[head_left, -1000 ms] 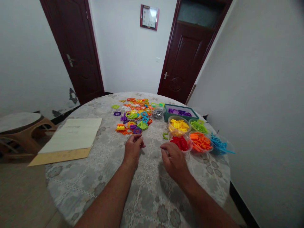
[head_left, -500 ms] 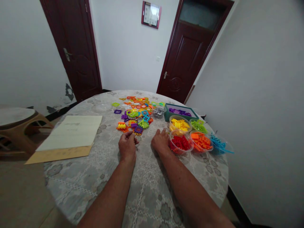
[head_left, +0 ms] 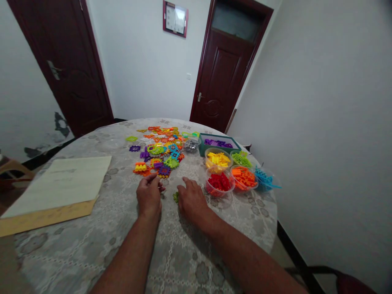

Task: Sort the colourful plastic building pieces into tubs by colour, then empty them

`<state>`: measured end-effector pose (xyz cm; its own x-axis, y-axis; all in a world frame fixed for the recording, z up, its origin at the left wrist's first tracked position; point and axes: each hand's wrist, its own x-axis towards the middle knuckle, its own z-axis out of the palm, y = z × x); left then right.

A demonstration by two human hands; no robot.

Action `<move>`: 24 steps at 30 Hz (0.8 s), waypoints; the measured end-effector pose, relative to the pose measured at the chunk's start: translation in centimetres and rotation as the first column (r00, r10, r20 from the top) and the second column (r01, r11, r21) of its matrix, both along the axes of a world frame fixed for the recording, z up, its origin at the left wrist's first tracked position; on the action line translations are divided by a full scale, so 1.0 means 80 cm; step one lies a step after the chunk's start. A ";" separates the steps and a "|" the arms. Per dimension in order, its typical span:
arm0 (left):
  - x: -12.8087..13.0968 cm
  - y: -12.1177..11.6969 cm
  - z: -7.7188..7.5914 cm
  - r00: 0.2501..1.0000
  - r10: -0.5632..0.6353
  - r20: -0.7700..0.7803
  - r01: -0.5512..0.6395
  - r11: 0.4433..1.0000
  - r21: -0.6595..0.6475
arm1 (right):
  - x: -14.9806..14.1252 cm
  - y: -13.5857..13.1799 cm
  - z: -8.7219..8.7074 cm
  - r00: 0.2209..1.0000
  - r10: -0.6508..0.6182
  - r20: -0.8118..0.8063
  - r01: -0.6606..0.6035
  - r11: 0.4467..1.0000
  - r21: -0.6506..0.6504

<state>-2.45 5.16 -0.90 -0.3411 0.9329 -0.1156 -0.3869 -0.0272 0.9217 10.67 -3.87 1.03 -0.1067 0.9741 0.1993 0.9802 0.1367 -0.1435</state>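
My left hand (head_left: 149, 197) rests near the table's middle with fingers curled and thumb close to them. What it pinches, if anything, is too small to make out. To its right, my right hand (head_left: 193, 203) bends palm down, low over the cloth. A small green plastic piece (head_left: 175, 197) sticks out beside its thumb, partly hidden by the hand. Just beyond my left hand spreads a pile of colourful interlocking plastic pieces (head_left: 157, 151), with a purple square piece (head_left: 164, 171) at its near edge. A clear bowl of red pieces (head_left: 219, 183) stands right of my right hand.
Clear bowls hold yellow pieces (head_left: 218, 160), orange pieces (head_left: 244, 178), light green pieces (head_left: 241, 159), blue pieces (head_left: 263, 179) and grey pieces (head_left: 191, 145). A green box (head_left: 202, 150) contains purple pieces. Paper sheets (head_left: 65, 179) lie on the left of the round table (head_left: 177, 253).
The view has swung right. My right hand has come nearer to me, and a green piece now shows by its thumb. My left hand keeps its curled pose by the pile.
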 end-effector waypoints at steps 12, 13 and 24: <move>0.002 0.000 -0.004 0.990 -0.044 -0.137 0.044 0.999 -0.005 | 0.015 -0.017 0.010 0.928 -0.031 -0.371 0.001 0.997 -0.082; 0.002 -0.001 -0.004 0.986 -0.049 -0.159 0.049 0.999 -0.008 | 0.017 -0.020 0.015 0.905 -0.009 -0.424 -0.026 0.997 -0.077; 0.002 -0.002 -0.005 0.975 -0.063 -0.214 0.054 0.997 -0.049 | 0.214 0.013 0.127 0.821 -0.135 -0.555 0.330 0.905 0.267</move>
<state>-2.26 5.03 -1.28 -0.3075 0.9477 -0.0858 -0.1789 0.0310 0.9834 27.78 -2.80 11.16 0.3269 0.8160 0.4767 0.7826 0.0490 -0.6206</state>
